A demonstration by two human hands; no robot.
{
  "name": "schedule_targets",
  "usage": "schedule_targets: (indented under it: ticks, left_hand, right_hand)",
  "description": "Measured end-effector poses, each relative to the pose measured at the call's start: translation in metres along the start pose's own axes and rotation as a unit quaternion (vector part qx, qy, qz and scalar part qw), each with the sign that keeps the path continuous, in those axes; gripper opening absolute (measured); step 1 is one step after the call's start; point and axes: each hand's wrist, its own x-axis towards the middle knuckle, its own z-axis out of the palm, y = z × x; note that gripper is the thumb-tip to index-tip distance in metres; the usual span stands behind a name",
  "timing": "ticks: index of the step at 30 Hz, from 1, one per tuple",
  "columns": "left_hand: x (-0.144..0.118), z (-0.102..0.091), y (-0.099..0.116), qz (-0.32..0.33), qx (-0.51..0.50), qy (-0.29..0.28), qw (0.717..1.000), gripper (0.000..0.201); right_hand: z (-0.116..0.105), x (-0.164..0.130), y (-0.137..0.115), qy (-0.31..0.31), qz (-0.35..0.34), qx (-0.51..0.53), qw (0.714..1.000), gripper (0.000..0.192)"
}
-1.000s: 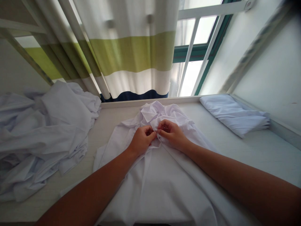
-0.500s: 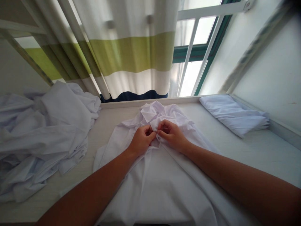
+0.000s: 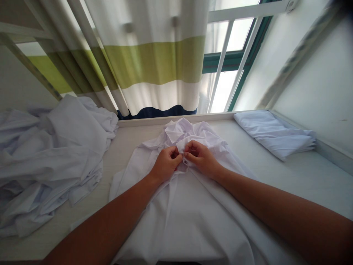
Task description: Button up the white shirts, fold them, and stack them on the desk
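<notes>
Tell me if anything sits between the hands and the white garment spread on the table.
Nothing visible does. The left hand and right hand already pinch the white garment near its collar, fingertips meeting on the cloth.

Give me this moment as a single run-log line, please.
left hand: pinching white shirt | right hand: pinching same spot | crumpled pile: left | folded stack: right

**Two hands pinched together at centre frame**

Both bare forearms run in from the bottom corners and converge just above the middle of the frame. The left hand (image 3: 165, 163) is curled, its fingertips pinched shut. The right hand (image 3: 200, 158) mirrors it, fingers bent inward, fingertips meeting the left's, knuckles raised.
</notes>
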Motion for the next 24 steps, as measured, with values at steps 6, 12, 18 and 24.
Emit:
schedule_targets:
  ticks: [6,12,18,24]
  left_hand:
    - [-0.0023,0.0025,-0.0006,-0.015,-0.009,0.002,1.0,0.024]
    - [-0.002,0.001,-0.0019,-0.016,-0.001,0.012,1.0,0.025]
    - [-0.002,0.0009,-0.0022,-0.01,-0.004,0.009,1.0,0.024]
    - [-0.0007,0.0013,-0.0035,-0.012,-0.017,0.004,1.0,0.023]
  right_hand:
    - [-0.0009,0.0008,-0.004,0.003,0.011,0.036,0.999,0.015]
    - [0.0021,-0.002,-0.0093,-0.014,-0.005,0.003,1.0,0.023]
    - [0.0022,-0.0024,-0.0075,-0.028,-0.012,0.007,1.0,0.022]
    - [0.0014,-0.0021,-0.005,-0.025,-0.02,-0.019,0.999,0.016]
